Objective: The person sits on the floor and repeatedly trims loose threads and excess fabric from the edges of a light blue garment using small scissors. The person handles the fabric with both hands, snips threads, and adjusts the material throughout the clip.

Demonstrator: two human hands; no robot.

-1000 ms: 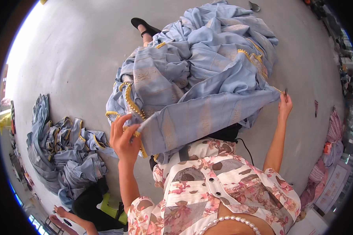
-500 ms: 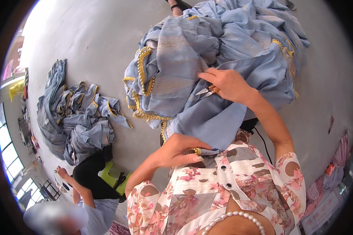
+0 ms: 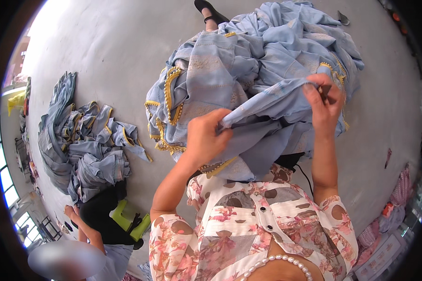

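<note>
A large heap of light blue fabric (image 3: 295,56) with gold beaded trim (image 3: 169,89) lies over my lap and spreads forward. My left hand (image 3: 206,136) is closed on one end of a gathered stretch of this cloth. At the other end, my right hand (image 3: 324,105) pinches the same stretch between thumb and fingers. Thread snips (image 3: 324,93) sit in the right palm, mostly covered by the fingers. Between both hands the cloth is pulled fairly taut, raised above the heap. A loose flap hangs below it toward my floral shirt.
On the grey floor to the left lies another pile of blue, gold-trimmed fabric (image 3: 86,145). Beside it a person sits near a lime-green stool (image 3: 126,218). A black shoe (image 3: 211,11) shows beyond the heap. Bundles of pink cloth (image 3: 401,187) lie at the far right.
My left hand has risen from near my waist and grips the cloth farther forward. The right hand has moved right, now pinching cloth, with the snips tucked into its palm.
</note>
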